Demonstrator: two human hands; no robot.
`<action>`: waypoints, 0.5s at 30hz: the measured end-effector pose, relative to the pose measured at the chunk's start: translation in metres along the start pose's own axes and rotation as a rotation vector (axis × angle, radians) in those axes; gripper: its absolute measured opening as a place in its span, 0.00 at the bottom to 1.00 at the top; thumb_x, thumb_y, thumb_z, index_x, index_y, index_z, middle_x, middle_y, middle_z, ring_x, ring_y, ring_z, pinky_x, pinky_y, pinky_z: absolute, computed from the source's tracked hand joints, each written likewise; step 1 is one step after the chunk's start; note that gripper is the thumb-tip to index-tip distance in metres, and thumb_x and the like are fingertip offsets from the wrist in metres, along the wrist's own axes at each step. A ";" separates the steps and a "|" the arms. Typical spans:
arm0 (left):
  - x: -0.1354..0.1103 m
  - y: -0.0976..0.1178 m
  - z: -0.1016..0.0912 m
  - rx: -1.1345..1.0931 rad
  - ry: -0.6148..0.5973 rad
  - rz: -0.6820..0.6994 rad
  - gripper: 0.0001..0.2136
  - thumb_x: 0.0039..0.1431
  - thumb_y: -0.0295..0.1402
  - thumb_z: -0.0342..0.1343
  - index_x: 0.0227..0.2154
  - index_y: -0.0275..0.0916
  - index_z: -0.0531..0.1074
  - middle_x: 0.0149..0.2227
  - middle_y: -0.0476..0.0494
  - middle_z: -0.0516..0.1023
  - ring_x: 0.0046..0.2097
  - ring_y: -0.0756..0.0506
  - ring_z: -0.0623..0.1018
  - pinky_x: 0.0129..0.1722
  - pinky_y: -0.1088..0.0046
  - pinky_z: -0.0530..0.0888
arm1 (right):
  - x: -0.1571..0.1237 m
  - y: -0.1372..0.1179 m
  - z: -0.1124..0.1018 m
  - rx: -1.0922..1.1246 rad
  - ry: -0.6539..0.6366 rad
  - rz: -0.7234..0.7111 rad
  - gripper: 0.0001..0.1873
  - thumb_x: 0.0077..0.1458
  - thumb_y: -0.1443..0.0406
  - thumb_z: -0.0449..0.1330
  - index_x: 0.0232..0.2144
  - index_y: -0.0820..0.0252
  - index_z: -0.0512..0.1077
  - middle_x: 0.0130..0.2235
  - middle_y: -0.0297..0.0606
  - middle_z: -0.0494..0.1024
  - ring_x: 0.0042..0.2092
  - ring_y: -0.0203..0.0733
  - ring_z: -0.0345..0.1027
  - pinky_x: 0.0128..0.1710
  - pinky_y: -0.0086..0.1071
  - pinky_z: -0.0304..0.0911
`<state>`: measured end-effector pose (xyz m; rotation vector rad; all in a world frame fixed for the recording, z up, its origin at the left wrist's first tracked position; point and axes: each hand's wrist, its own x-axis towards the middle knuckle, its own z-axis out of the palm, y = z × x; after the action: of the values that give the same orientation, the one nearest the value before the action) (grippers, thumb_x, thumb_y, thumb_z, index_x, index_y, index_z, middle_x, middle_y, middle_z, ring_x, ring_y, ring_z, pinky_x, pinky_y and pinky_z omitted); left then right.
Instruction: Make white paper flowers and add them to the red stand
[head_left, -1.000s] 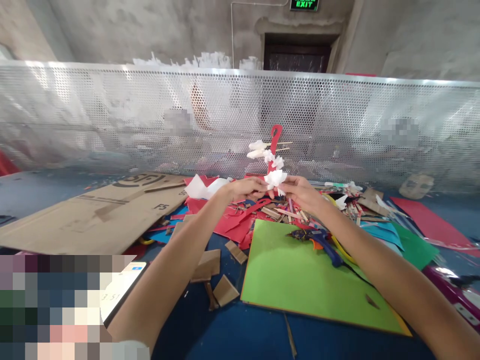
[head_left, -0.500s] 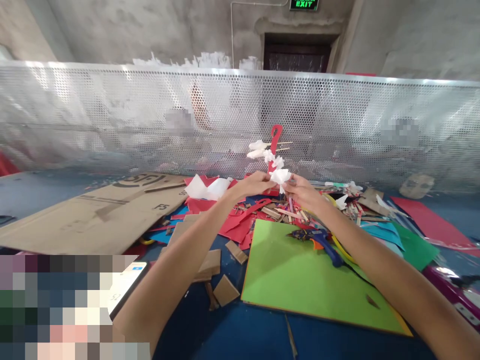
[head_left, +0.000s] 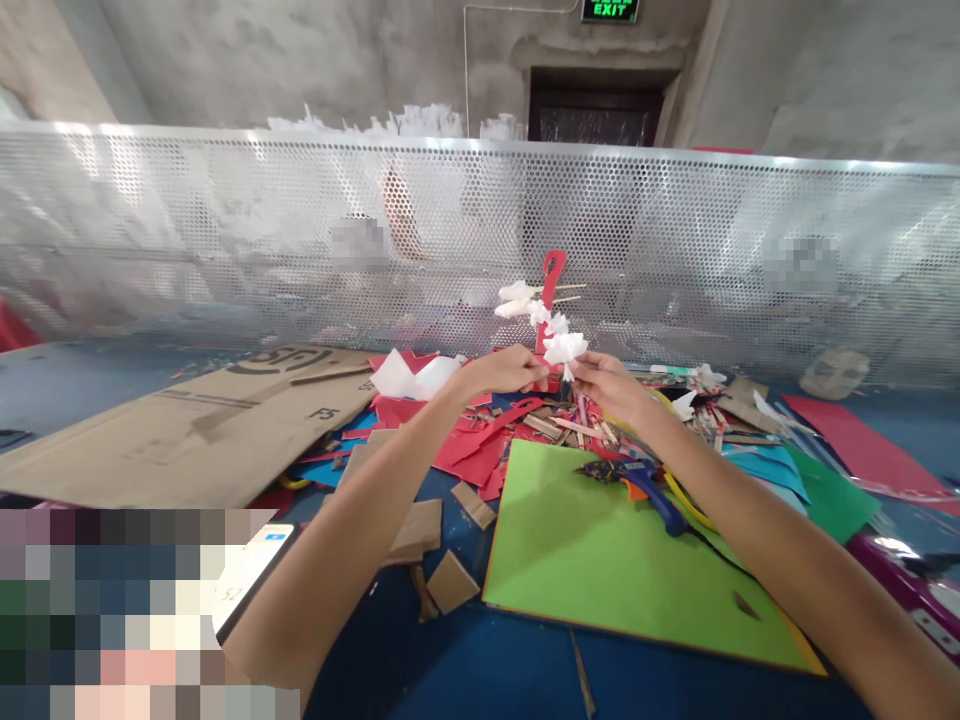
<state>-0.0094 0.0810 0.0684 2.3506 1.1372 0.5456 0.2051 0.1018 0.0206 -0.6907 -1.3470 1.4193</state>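
Observation:
A crumpled white paper flower [head_left: 565,347] with a twisted lower end is pinched in the fingers of my right hand [head_left: 604,380]. Just left of it, my left hand [head_left: 514,370] has its fingers closed; what they hold, if anything, is hidden. Behind the hands stands a red paper strip [head_left: 553,275] with a curled top. Smaller white paper tufts [head_left: 556,324] sit along its lower part. Two sticks with white wrapped ends [head_left: 516,307] lie across the strip, pointing left and right.
A blue glue gun [head_left: 651,480] lies on a green sheet [head_left: 600,570]. Red paper scraps [head_left: 472,445] and sticks crowd the middle. Flat cardboard [head_left: 225,430] covers the left, with smaller cardboard pieces [head_left: 452,582] nearer. A perforated metal screen [head_left: 450,220] stands behind. A person, partly blurred, is at lower left.
My left hand has drawn slightly away from the paper flower, its fingers now lower. The flower looks more spread and stays in my right hand.

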 end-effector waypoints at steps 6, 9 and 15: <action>0.001 0.004 0.001 0.047 0.060 0.067 0.14 0.62 0.36 0.49 0.23 0.36 0.69 0.20 0.48 0.68 0.21 0.52 0.62 0.27 0.72 0.60 | -0.003 -0.003 0.000 -0.019 -0.043 0.077 0.16 0.37 0.60 0.75 0.27 0.60 0.76 0.27 0.31 0.75 0.28 0.30 0.66 0.32 0.27 0.65; 0.003 0.002 0.001 -0.001 0.066 0.065 0.12 0.61 0.35 0.48 0.26 0.35 0.70 0.23 0.46 0.72 0.23 0.52 0.65 0.28 0.72 0.62 | -0.004 -0.003 0.001 -0.019 -0.072 0.074 0.15 0.38 0.61 0.75 0.28 0.59 0.76 0.27 0.30 0.74 0.28 0.30 0.65 0.32 0.27 0.65; 0.009 -0.006 0.003 -0.075 0.106 0.140 0.07 0.58 0.30 0.50 0.30 0.34 0.72 0.27 0.44 0.75 0.26 0.52 0.68 0.28 0.74 0.61 | -0.002 0.002 0.000 -0.014 -0.108 0.061 0.14 0.39 0.61 0.75 0.29 0.60 0.77 0.27 0.30 0.74 0.28 0.29 0.65 0.32 0.26 0.65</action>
<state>-0.0062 0.0907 0.0641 2.3728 0.9836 0.7573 0.2047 0.1004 0.0183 -0.6777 -1.4317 1.5153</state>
